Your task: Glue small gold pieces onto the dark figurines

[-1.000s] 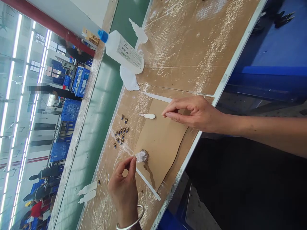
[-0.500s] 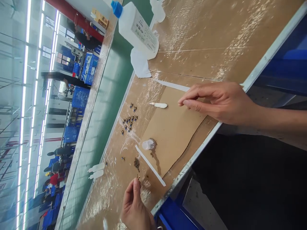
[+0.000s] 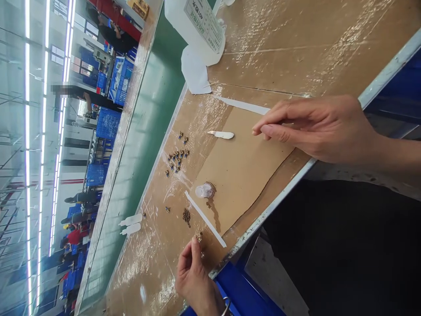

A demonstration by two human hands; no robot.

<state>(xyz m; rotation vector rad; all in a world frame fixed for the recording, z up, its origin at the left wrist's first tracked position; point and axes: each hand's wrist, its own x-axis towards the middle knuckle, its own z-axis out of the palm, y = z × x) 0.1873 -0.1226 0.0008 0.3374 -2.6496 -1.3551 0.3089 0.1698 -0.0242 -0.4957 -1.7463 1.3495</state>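
My left hand [image 3: 194, 274] is at the bench's near edge, thumb and forefinger pinched on a small brass part [image 3: 199, 237]. A little heap of the same brass parts [image 3: 187, 216] lies just beyond it. My right hand [image 3: 315, 125] rests on a cardboard sheet [image 3: 240, 171], fingers pressed together; I cannot see anything in them. A white nozzle tip [image 3: 222, 134] lies a short way past its fingertips. A small clear cap on a metal ring [image 3: 204, 190] stands on the sheet's edge. Several blue-and-brass parts [image 3: 176, 158] are clustered farther out.
A large white glue bottle [image 3: 197, 24] lies on its side by a paper scrap [image 3: 194, 72]. Two small dropper bottles [image 3: 131, 224] lie near the green belt [image 3: 144, 131]. White strips [image 3: 205, 219] lie on the bench. People and blue crates are far off.
My left hand left the clear cap and drew back toward the near edge, where it now pinches a brass part. The view shifted, so the right hand sits higher in frame.
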